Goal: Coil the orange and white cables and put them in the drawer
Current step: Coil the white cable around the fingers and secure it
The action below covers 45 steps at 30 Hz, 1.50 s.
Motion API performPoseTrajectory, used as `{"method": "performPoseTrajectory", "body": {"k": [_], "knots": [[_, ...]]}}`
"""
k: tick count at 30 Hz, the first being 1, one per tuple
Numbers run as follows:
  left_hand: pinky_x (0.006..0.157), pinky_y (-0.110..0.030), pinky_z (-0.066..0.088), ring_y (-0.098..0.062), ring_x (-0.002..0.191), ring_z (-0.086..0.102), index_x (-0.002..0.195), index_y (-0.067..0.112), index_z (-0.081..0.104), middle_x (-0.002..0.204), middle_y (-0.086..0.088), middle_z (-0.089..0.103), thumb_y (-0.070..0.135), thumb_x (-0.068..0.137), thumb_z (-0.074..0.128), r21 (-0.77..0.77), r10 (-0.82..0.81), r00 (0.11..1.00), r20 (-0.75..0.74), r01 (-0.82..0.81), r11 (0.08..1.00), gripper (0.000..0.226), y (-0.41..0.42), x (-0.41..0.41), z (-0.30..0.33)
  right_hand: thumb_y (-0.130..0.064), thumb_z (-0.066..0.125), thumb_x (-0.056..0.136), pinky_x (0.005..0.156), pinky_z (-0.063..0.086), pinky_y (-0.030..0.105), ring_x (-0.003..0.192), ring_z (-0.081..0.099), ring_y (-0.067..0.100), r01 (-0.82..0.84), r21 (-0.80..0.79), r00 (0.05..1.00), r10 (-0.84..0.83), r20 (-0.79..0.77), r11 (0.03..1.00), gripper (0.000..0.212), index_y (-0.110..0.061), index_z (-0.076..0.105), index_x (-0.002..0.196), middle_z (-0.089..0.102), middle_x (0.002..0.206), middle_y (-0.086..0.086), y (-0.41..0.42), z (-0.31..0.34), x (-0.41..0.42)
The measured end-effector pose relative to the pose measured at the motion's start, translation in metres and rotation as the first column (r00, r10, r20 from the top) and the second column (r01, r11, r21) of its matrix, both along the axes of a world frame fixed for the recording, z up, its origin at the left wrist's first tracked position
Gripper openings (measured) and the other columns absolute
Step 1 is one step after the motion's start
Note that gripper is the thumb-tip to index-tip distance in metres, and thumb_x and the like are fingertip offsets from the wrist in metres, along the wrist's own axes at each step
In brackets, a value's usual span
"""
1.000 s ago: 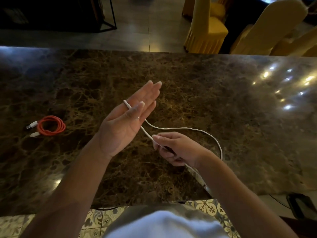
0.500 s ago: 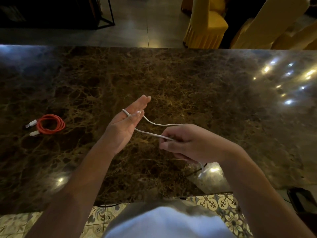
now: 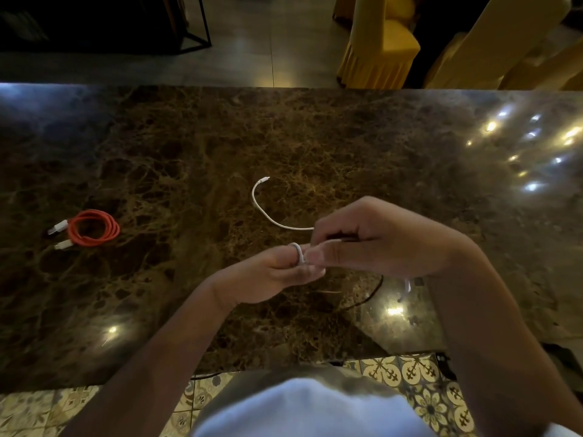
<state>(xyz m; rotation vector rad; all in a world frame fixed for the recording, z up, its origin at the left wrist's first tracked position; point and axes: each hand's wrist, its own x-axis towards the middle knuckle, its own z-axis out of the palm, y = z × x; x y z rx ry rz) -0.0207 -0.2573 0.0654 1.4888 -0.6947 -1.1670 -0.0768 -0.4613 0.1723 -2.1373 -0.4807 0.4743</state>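
Observation:
The white cable (image 3: 262,206) is looped around the fingers of my left hand (image 3: 274,272), which is closed on it above the middle of the marble table (image 3: 315,137). My right hand (image 3: 378,241) pinches the same cable right beside those fingers. A free end with its plug curves away over the table behind my hands. Another short piece hangs below my right wrist. The orange cable (image 3: 93,228) lies coiled on the table at the left, with two white plugs sticking out. No drawer is visible.
Yellow covered chairs (image 3: 378,42) stand beyond the table's far edge. A thin black cord (image 3: 369,298) lies on the table under my right hand. Patterned floor tiles (image 3: 410,373) show below the near edge, and a dark metal frame (image 3: 195,26) stands at the back left.
My left hand has closed from flat and open to a fist around the white cable. My right hand has come up against it, and the cable's plug end now swings out behind.

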Motion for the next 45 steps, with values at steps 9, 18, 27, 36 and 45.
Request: {"method": "performPoseTrajectory", "body": {"k": [9,18,27,36,45], "knots": [[0.118,-0.033,0.041,-0.017,0.139,0.056,0.142,-0.013,0.053,0.148,-0.024,0.057,-0.020,0.100,0.041,-0.113,-0.388,0.917,0.092,0.397,0.911,0.044,-0.014,-0.018,0.029,-0.028,0.062,0.098,0.043,0.034,0.015,0.044,0.042,0.003,0.041,0.422,0.974,0.057,-0.219,0.906,0.027,-0.008,0.066,0.080,0.051,0.057,-0.010,-0.007,-0.028,0.030],[0.110,-0.034,0.049,-0.008,0.131,0.060,0.142,-0.001,0.055,0.139,0.011,0.065,-0.022,0.098,0.042,-0.452,-0.011,0.977,0.212,0.108,0.886,0.051,0.004,-0.015,0.065,-0.008,0.048,0.104,0.047,0.038,0.036,0.053,0.050,0.025,0.261,0.603,0.854,0.112,-0.509,0.753,0.019,0.003,0.060,0.095,0.051,0.067,0.014,0.014,-0.094,0.007],[0.131,-0.046,0.015,-0.019,0.160,0.021,0.158,0.005,0.029,0.168,-0.009,0.034,-0.002,0.104,0.042,-0.279,0.216,0.936,0.278,-0.136,0.951,0.056,0.009,0.013,0.047,-0.002,0.048,0.106,0.080,0.064,0.044,0.076,0.065,0.022,0.420,0.532,0.758,0.037,-0.651,0.735,0.016,-0.001,0.062,0.112,0.057,0.081,0.010,0.023,-0.102,-0.010],[0.131,-0.047,0.016,-0.012,0.159,0.023,0.156,0.019,0.036,0.168,-0.002,0.035,0.001,0.107,0.041,-0.312,0.475,0.831,0.290,-0.387,0.868,0.052,0.013,0.035,0.026,-0.015,0.042,0.109,0.036,0.019,0.021,0.038,0.031,0.006,0.717,0.530,0.590,0.009,-0.807,0.453,0.029,-0.006,0.067,0.122,0.037,0.055,-0.004,0.048,-0.091,-0.024],[0.130,-0.039,0.020,-0.009,0.159,0.019,0.161,0.020,0.035,0.170,0.003,0.031,0.014,0.106,0.046,-0.234,0.475,0.764,0.438,-0.413,0.880,0.056,0.025,0.047,0.020,-0.026,0.047,0.111,0.041,0.017,0.028,0.043,0.025,0.010,0.388,0.207,0.751,-0.178,-0.636,0.898,0.028,-0.009,0.069,0.111,0.036,0.054,-0.005,0.033,-0.065,-0.033]]}}
